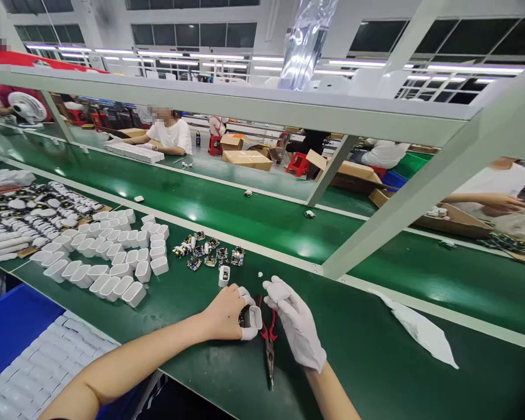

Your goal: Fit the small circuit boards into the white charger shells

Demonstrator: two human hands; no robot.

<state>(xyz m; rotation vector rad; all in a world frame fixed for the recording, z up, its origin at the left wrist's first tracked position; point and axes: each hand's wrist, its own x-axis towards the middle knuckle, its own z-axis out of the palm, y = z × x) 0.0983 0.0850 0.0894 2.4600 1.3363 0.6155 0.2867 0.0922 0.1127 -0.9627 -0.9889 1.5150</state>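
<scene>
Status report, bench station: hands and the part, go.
Left hand grips white charger shell. Gloved right hand pinches small white piece. Red-handled pliers lie between the hands.

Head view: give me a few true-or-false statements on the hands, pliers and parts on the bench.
1. The left hand holds a white shell. True.
2. The right hand is bare. False: it wears a white glove.
3. The pliers lie on the green bench between the hands. True.
4. The empty shells are stacked right of the hands. False: they sit to the left.
5. Circuit boards lie beyond the hands. True.
</scene>
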